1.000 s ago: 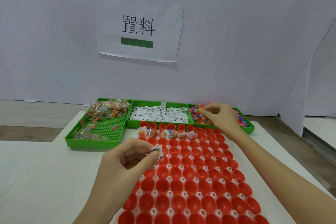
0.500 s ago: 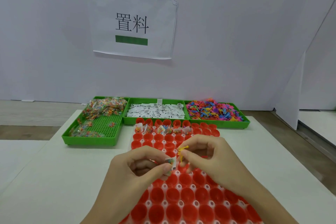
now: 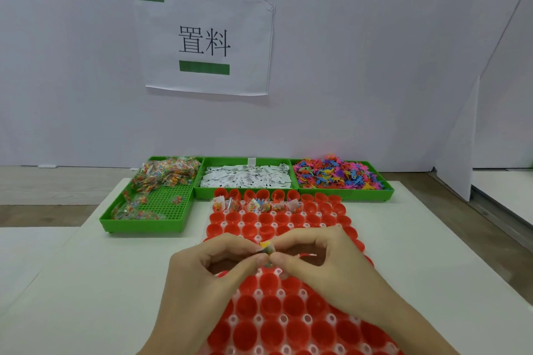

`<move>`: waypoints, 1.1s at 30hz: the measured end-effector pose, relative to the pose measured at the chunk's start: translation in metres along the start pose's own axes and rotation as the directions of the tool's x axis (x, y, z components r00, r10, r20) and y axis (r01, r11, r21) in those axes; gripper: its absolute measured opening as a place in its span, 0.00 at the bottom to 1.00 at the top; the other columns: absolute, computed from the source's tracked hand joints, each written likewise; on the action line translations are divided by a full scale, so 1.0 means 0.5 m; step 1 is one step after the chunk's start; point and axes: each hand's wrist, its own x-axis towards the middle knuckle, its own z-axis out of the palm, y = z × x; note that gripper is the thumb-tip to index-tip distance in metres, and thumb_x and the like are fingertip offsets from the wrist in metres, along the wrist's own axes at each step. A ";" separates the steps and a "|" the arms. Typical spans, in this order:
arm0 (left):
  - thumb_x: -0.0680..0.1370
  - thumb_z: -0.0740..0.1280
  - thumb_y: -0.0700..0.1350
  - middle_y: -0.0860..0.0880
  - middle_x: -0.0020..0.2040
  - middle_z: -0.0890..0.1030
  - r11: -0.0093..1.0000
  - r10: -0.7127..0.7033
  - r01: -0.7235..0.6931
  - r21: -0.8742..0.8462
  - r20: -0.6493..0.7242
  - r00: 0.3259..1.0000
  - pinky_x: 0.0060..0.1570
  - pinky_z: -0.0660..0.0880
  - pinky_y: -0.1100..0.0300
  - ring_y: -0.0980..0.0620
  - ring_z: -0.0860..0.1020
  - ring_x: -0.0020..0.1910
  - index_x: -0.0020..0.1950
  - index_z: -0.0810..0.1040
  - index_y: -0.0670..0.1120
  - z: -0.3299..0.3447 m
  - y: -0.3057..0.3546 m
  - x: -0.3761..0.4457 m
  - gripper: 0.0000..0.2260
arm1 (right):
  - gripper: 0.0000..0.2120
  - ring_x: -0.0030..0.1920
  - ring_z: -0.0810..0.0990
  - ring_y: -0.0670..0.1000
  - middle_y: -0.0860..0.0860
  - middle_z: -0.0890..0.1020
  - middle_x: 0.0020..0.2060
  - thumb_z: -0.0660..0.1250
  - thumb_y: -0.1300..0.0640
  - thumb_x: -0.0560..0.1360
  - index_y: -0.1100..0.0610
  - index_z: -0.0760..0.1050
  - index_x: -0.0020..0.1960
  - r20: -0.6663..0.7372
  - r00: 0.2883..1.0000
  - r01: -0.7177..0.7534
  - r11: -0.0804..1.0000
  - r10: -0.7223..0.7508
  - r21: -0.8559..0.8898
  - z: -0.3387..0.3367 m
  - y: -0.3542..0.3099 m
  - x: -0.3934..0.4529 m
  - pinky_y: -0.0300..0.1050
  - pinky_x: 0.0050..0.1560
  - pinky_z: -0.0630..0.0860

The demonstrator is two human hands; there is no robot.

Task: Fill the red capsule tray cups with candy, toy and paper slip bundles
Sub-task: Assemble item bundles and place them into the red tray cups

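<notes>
Head view shows the left hand (image 3: 202,271) and right hand (image 3: 320,259) meeting fingertip to fingertip, both pinching one small bundle (image 3: 266,248) just above the red capsule tray (image 3: 288,314), whose next unfilled cups lie straight ahead beside the filled far row (image 3: 256,206).

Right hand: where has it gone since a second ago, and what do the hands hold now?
The right hand came back from the toy bin to meet the left hand over the red capsule tray. Both now pinch one small bundle between their fingers. The left hand kept its grip throughout. The green bins and the six filled cups stayed as they were.
</notes>
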 end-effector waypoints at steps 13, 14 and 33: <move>0.72 0.79 0.40 0.53 0.39 0.88 0.994 0.071 -0.082 0.078 0.137 0.988 0.45 0.82 0.64 0.54 0.87 0.40 0.47 0.89 0.50 0.107 0.034 0.167 0.07 | 0.05 0.46 0.86 0.48 0.50 0.88 0.44 0.72 0.58 0.78 0.52 0.86 0.52 -0.218 0.976 -0.006 0.999 0.016 0.045 -0.123 0.033 0.063 0.38 0.48 0.82; 0.72 0.79 0.40 0.54 0.40 0.88 0.991 0.070 -0.086 0.105 0.145 0.987 0.45 0.83 0.62 0.54 0.87 0.40 0.47 0.89 0.51 0.118 0.028 0.187 0.07 | 0.05 0.46 0.86 0.48 0.50 0.88 0.44 0.72 0.58 0.78 0.53 0.86 0.52 -0.226 0.974 -0.019 0.999 0.028 0.041 -0.136 0.040 0.077 0.37 0.47 0.81; 0.68 0.81 0.40 0.52 0.35 0.86 0.822 0.145 -0.309 0.478 0.350 0.926 0.43 0.73 0.74 0.59 0.83 0.38 0.38 0.87 0.45 0.194 -0.065 0.321 0.05 | 0.04 0.38 0.84 0.42 0.47 0.87 0.36 0.80 0.56 0.70 0.51 0.87 0.44 -0.140 0.978 -0.202 0.888 0.157 -0.413 -0.220 0.143 0.198 0.38 0.42 0.80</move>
